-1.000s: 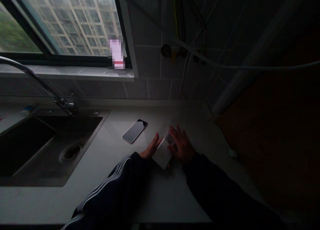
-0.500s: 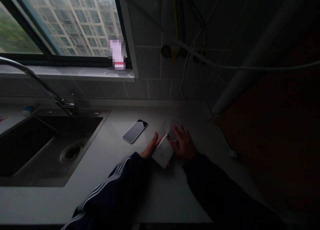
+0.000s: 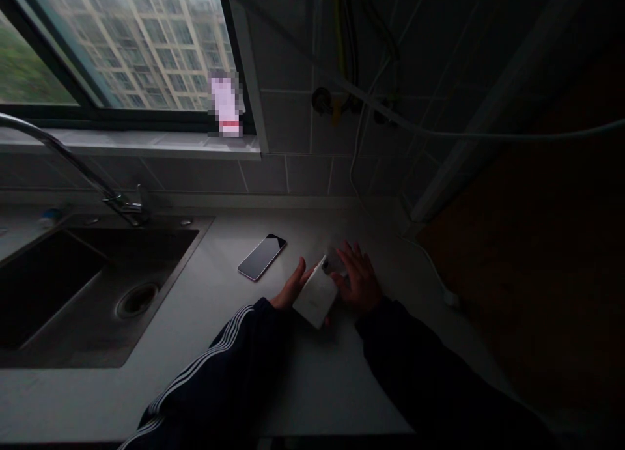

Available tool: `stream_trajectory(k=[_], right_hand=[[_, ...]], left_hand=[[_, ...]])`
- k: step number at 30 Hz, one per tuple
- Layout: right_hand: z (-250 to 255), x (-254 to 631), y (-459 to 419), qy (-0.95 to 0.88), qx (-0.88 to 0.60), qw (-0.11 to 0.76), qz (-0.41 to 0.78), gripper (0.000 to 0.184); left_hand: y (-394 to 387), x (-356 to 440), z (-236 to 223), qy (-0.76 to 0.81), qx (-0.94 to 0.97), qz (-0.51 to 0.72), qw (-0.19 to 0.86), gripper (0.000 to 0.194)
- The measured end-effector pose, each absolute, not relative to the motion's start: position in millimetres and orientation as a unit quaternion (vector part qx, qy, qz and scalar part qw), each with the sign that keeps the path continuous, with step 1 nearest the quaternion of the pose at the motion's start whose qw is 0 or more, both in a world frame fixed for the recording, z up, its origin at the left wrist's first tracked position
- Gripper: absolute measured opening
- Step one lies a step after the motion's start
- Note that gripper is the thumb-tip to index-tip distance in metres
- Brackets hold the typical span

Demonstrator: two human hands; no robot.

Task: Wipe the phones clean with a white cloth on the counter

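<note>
Two dark sleeves reach in over the bench (image 3: 351, 391), the left sleeve (image 3: 219, 372) with white stripes, the right sleeve (image 3: 420, 365) too dim for me to make out any. The left hand (image 3: 293, 288) holds a white slab (image 3: 316, 298), its thumb along the near-left edge and a fingertip showing at the opposite edge, so the rest must run underneath. That slab is tilted above the bench, between the two hands, with a dark round spot by its upper end. The right hand (image 3: 360, 281) bends over that end, fingers spread a little, beside a clear, greyish piece (image 3: 335, 261); I can't tell whether it grips it or only touches.

Just beyond the left hand, a phone (image 3: 262, 257) lies flat on the bench, dark glass up, apart from both hands. Over to the left is a steel sink (image 3: 163, 223) with a round drain (image 3: 137, 300), and behind it a curved tap (image 3: 127, 207).

Off to the right, a pale cord ends at a white block (image 3: 450, 298). Against the tiled wall, a windowsill (image 3: 146, 145) bears a pinkish thing (image 3: 225, 105), blurred into squares, and through the window I see a building (image 3: 146, 40).
</note>
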State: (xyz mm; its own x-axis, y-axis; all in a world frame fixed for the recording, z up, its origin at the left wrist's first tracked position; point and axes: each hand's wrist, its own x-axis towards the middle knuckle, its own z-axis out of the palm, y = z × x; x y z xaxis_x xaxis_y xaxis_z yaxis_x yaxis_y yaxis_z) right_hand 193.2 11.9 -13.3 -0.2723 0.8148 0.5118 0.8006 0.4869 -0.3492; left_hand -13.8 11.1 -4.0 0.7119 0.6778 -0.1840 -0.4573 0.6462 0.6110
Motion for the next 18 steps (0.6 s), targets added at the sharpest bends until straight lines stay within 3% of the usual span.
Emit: stream_trajectory(k=[7, 15, 18], right_hand=[[-10, 195, 11, -0.784, -0.521, 0.338, -0.013, 0.043], [-16, 189, 5, -0.885, -0.346, 0.309, 0.040, 0.053], [-15, 191, 6, -0.878, -0.361, 0.311, 0.047, 0.051]], left_hand=[[13, -13, 5, 0.189, 0.257, 0.356, 0.878, 0.079], [20, -16, 13, 0.261, 0.174, 0.430, 0.847, 0.070], [19, -16, 10, 0.244, 0.174, 0.421, 0.856, 0.071]])
